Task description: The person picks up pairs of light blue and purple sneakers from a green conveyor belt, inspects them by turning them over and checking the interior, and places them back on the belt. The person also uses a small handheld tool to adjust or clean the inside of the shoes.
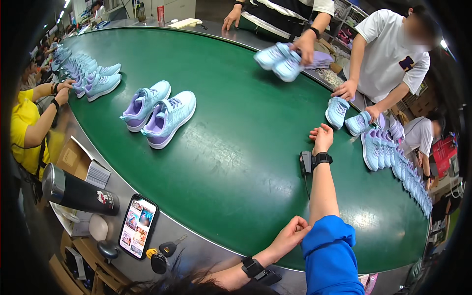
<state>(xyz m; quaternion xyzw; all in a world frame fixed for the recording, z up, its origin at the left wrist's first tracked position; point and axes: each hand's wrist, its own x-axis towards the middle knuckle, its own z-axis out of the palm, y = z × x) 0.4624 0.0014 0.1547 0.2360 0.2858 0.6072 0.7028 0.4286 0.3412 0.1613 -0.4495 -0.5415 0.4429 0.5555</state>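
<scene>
My right hand (322, 138) reaches over the green belt (221, 196), palm turned up, fingers loosely bent and apart with nothing in them. A black band with a small box sits on that wrist. My left hand (289, 237) is closed at the edge of the rolled blue sleeve (328, 238) on my right arm, seemingly pinching it. Beyond my right hand lie a light blue shoe (337, 112) and another shoe (358, 123), which a co-worker in a white shirt touches. A pair of blue and purple shoes (169, 118) stands on the belt at left.
Across the belt, another person's hand (305, 46) holds a pair of shoes (280, 61). Shoe rows line the far left (101, 81) and right (378, 150). On the near metal edge are a lit phone (138, 226), keys (168, 248) and a black bottle (81, 191). A person in yellow stands left.
</scene>
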